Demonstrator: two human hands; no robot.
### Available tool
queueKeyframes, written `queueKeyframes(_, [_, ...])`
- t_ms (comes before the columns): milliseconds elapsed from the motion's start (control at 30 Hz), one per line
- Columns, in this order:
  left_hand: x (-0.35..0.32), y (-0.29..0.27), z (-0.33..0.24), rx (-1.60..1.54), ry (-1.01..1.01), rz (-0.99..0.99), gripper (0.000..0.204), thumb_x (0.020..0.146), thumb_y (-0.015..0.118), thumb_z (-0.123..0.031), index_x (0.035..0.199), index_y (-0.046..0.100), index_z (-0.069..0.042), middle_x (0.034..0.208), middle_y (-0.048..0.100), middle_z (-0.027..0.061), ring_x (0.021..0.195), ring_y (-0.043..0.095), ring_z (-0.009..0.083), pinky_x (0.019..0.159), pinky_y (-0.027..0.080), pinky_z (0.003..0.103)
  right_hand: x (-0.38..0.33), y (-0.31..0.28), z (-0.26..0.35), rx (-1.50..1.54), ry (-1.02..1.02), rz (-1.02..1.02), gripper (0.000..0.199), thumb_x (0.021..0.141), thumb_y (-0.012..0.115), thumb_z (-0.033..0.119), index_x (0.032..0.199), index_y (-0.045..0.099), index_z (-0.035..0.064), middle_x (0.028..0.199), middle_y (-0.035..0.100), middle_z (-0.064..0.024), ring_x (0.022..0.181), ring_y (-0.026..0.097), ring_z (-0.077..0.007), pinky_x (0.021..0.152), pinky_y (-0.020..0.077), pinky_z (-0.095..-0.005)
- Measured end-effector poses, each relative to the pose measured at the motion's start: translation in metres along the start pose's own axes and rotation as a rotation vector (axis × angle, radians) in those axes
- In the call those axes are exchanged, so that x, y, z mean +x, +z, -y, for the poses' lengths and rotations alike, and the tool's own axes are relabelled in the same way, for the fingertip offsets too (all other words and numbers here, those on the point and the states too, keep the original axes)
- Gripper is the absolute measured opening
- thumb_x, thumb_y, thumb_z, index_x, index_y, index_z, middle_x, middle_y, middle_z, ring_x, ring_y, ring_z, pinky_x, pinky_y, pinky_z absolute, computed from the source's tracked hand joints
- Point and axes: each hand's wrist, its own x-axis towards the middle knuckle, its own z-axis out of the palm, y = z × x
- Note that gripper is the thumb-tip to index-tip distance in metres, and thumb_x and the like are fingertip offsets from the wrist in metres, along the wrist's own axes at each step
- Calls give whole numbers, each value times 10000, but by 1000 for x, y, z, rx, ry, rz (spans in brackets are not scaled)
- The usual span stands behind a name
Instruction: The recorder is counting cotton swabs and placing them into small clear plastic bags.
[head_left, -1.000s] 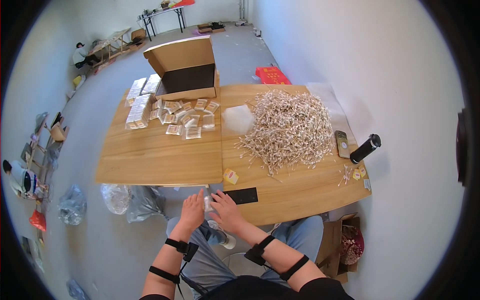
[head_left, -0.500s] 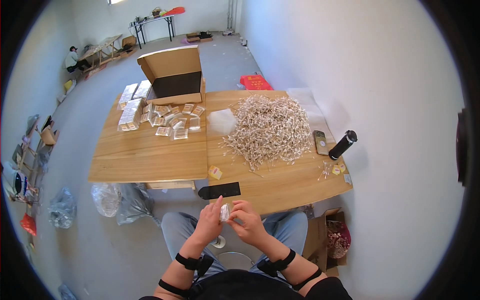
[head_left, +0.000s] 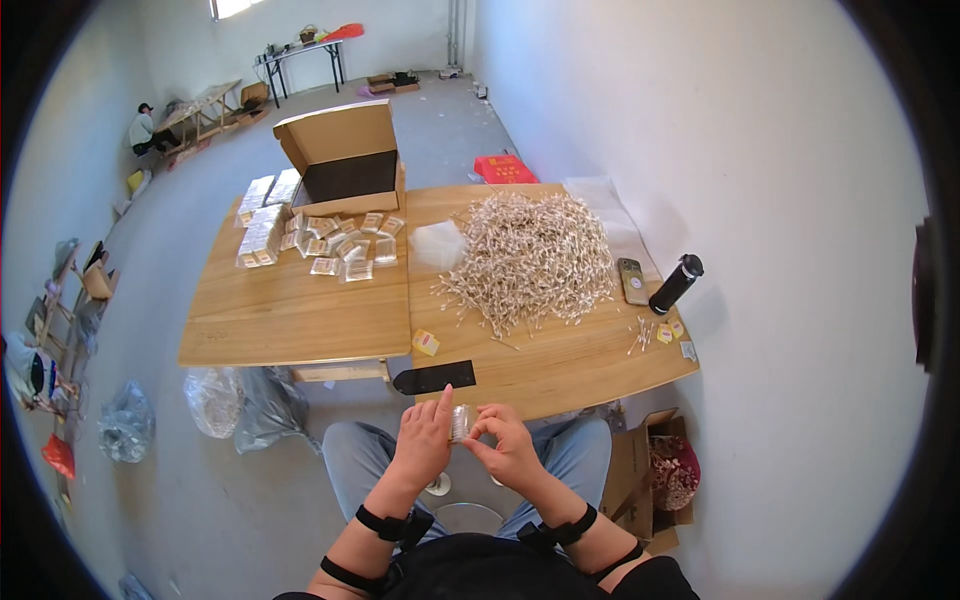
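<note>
A small clear packet, with white cotton swabs showing inside, is held upright above my lap, just off the table's near edge. My left hand grips its left side, the index finger stretched out along it. My right hand pinches its other side between thumb and fingers. Beyond the hands a flat black strip lies at the table edge, and a yellow-and-white card lies behind it. A large heap of loose cotton swabs covers the middle of the right-hand table.
On the left table, filled packets lie scattered beside stacked packets and an open cardboard box. A phone and black bottle stand at right. Plastic bags lie below. Another person sits far off.
The packet has turned and moved slightly right, still between both hands, and the swabs inside show more plainly. The whole view has shifted slightly.
</note>
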Motion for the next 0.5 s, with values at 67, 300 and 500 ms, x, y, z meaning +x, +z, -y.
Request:
queueKeyframes(67, [0,-2,-2,-2,-2,2,769,734,650,-90,1433,349,23,1032,560,142,995,536,317,922,399,417,-1,-1,2,22,18,-31,159,732,758,76,812,623,49,999,588,-133,1070,558,-335,900,446,-396])
queueKeyframes(300, [0,-4,-1,21,3,-12,758,735,645,-92,1428,363,25,1024,562,135,999,532,307,924,394,412,1,5,4,-16,37,-6,168,751,755,107,831,623,39,1013,577,-146,1062,548,-343,894,442,-402])
queueKeyframes(500, [-1,-2,0,31,7,-9,762,732,645,-86,1433,363,13,1029,562,138,1005,536,310,929,395,409,-1,1,-6,138,197,4,147,760,750,107,821,632,44,1001,583,-122,1080,560,-311,902,442,-375])
